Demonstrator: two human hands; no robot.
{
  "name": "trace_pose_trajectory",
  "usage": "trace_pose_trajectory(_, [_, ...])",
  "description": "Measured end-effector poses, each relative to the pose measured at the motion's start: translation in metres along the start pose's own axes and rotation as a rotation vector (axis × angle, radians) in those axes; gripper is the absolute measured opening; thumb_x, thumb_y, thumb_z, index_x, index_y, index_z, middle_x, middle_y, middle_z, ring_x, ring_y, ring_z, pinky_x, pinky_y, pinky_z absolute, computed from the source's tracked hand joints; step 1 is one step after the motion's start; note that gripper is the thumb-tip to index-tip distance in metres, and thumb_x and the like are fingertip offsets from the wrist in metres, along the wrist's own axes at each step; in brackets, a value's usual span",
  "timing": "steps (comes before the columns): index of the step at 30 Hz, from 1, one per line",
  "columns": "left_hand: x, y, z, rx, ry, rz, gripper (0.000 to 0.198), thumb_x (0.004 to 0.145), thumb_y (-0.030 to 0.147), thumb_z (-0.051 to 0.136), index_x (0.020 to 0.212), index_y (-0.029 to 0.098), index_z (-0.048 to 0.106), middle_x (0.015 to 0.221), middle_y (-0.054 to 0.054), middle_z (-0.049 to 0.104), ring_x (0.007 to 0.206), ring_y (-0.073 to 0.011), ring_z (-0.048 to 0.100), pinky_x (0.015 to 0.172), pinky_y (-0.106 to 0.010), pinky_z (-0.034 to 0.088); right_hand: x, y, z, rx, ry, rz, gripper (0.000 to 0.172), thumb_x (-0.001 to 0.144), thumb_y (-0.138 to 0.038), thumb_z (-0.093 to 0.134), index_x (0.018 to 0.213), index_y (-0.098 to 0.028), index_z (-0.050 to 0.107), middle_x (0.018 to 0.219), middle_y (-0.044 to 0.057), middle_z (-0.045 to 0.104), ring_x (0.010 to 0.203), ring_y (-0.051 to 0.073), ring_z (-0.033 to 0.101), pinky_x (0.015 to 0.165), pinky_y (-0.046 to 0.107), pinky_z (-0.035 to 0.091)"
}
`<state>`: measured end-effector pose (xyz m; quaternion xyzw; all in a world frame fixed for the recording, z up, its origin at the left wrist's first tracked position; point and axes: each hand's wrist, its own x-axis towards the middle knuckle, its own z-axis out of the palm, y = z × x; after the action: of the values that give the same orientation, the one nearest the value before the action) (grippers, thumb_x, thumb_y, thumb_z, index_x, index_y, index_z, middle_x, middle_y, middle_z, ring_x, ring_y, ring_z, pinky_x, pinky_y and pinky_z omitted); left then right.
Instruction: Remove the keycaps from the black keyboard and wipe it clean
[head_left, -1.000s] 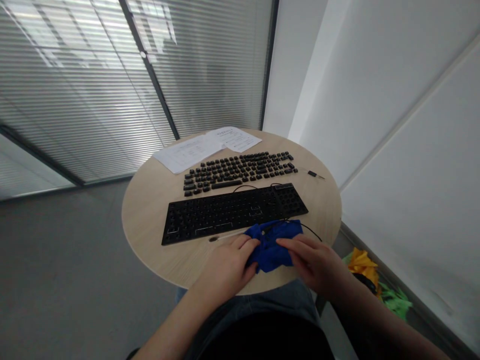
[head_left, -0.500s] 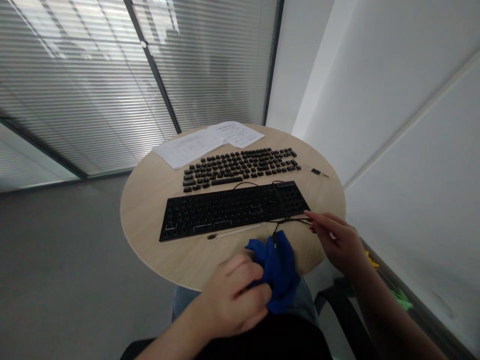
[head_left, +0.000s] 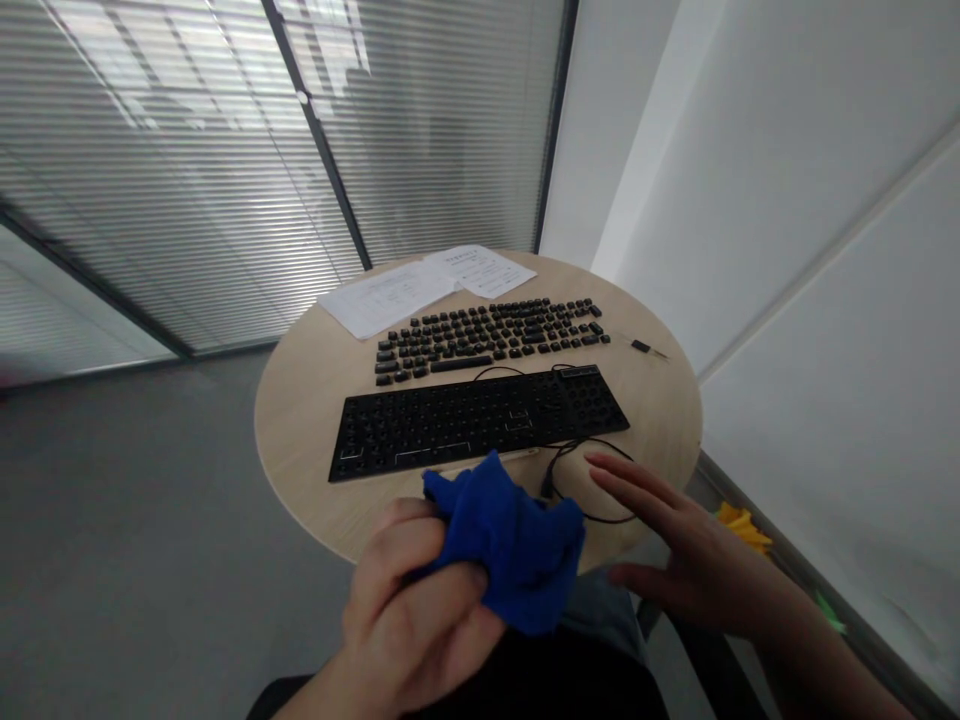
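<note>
My left hand [head_left: 420, 600] grips a crumpled blue cloth [head_left: 510, 545] above the near edge of the round table. To its right, my right hand [head_left: 675, 540] holds nothing, its fingers stretched out and the thumb apart, beside the black cable [head_left: 592, 440]. The cable lies in a loop with its plug [head_left: 547, 487] near the cloth. Behind the cloth rests a black keyboard base [head_left: 480, 420] with its keycaps off. A thin brush [head_left: 517, 455] lies along its near side, partly covered by the cloth.
Black keycaps [head_left: 487, 335] are laid out in rows beyond the keyboard base. White printed sheets [head_left: 405, 295] lie at the table's far edge. A small tool with a black middle [head_left: 641, 346] is at the right. The round wooden table [head_left: 300, 440] stands near a white wall [head_left: 810, 220].
My left hand has lifted the cloth and moved it up and left. My right hand has let go of the cable, opened and come nearer; the cable now lies looped on the table.
</note>
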<state>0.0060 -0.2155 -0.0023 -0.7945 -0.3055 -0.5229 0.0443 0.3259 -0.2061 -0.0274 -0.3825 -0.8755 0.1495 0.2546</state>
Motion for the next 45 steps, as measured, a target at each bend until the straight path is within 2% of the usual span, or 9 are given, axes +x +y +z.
trace_pose_trajectory(4, [0.021,0.015,0.026,-0.123,0.041,0.07,0.012,0.107,0.03,0.054,0.1,0.025,0.063,0.086,-0.002,0.058,0.075,-0.0164,0.062,0.065,-0.033,0.061,0.02,-0.027,-0.001,0.154,0.053,-0.161,0.111,0.084,-0.045,0.088,0.171,-0.038,0.019,0.176,0.015,0.034,0.156,0.038,0.044,0.118,0.053,0.053])
trace_pose_trajectory(8, [0.015,0.027,0.036,-0.231,0.047,0.074,0.015,0.109,0.032,0.05,0.106,0.026,0.064,0.084,-0.002,0.064,0.073,-0.0173,0.065,0.068,-0.033,0.063,0.04,-0.037,0.007,0.225,0.082,-0.301,0.088,0.09,-0.018,0.07,0.167,-0.038,0.031,0.155,0.009,0.063,0.142,0.033,0.062,0.121,0.054,0.051])
trace_pose_trajectory(15, [-0.022,-0.022,-0.027,0.149,0.011,-0.181,0.026,0.095,0.014,0.057,0.119,0.021,0.066,0.104,-0.007,0.072,0.092,-0.0195,0.071,0.078,-0.033,0.063,0.082,-0.019,-0.003,0.113,-0.002,-0.247,0.091,0.078,-0.01,0.064,0.162,-0.036,0.041,0.135,0.01,0.076,0.112,0.037,0.078,0.089,0.049,0.07])
trace_pose_trajectory(18, [-0.047,-0.058,-0.048,0.452,-0.113,-0.426,0.016,0.1,0.015,0.058,0.106,0.02,0.072,0.103,-0.008,0.076,0.095,-0.0226,0.073,0.087,-0.039,0.064,0.114,-0.005,-0.004,0.038,0.008,-0.236,0.086,0.08,-0.012,0.063,0.161,-0.034,0.042,0.139,0.011,0.072,0.116,0.038,0.076,0.094,0.054,0.068])
trace_pose_trajectory(20, [-0.061,-0.074,-0.05,0.484,-0.213,-0.447,0.022,0.1,0.013,0.054,0.11,0.017,0.074,0.107,-0.012,0.077,0.099,-0.0245,0.073,0.088,-0.042,0.065,0.14,0.006,0.001,-0.041,-0.013,-0.242,0.078,0.081,-0.012,0.062,0.155,-0.033,0.051,0.143,0.012,0.069,0.123,0.038,0.072,0.1,0.056,0.065])
trace_pose_trajectory(23, [-0.074,-0.079,-0.038,0.412,-0.366,-0.383,0.031,0.101,0.013,0.053,0.126,0.016,0.072,0.124,-0.015,0.076,0.119,-0.0277,0.071,0.104,-0.05,0.062,0.179,0.016,0.015,-0.21,-0.068,-0.222,0.062,0.084,-0.008,0.06,0.141,-0.032,0.066,0.145,0.012,0.065,0.118,0.036,0.073,0.095,0.054,0.065])
trace_pose_trajectory(28, [-0.069,-0.079,-0.015,0.443,-0.584,-0.425,0.054,0.101,0.035,0.065,0.153,0.02,0.057,0.164,-0.021,0.049,0.157,-0.0435,0.038,0.122,-0.074,0.038,0.222,0.021,0.045,-0.283,-0.218,-0.296,0.036,0.093,-0.02,0.07,0.128,-0.025,0.075,0.131,0.014,0.072,0.098,0.028,0.077,0.087,0.044,0.065])
trace_pose_trajectory(34, [-0.063,-0.094,-0.011,0.471,-0.636,-0.519,0.06,0.101,0.044,0.067,0.156,0.023,0.055,0.167,-0.021,0.046,0.158,-0.0447,0.036,0.124,-0.076,0.031,0.221,0.034,0.067,-0.222,-0.246,-0.318,0.035,0.101,-0.032,0.065,0.132,-0.021,0.075,0.13,0.015,0.076,0.11,0.031,0.075,0.097,0.048,0.063])
trace_pose_trajectory(45, [-0.067,-0.081,-0.016,0.431,-0.587,-0.52,0.047,0.101,0.035,0.066,0.147,0.028,0.063,0.156,-0.016,0.058,0.148,-0.0422,0.049,0.119,-0.073,0.041,0.213,0.034,0.05,-0.146,-0.327,-0.33,0.035,0.097,-0.02,0.062,0.129,-0.026,0.075,0.122,0.01,0.079,0.104,0.028,0.076,0.09,0.044,0.062])
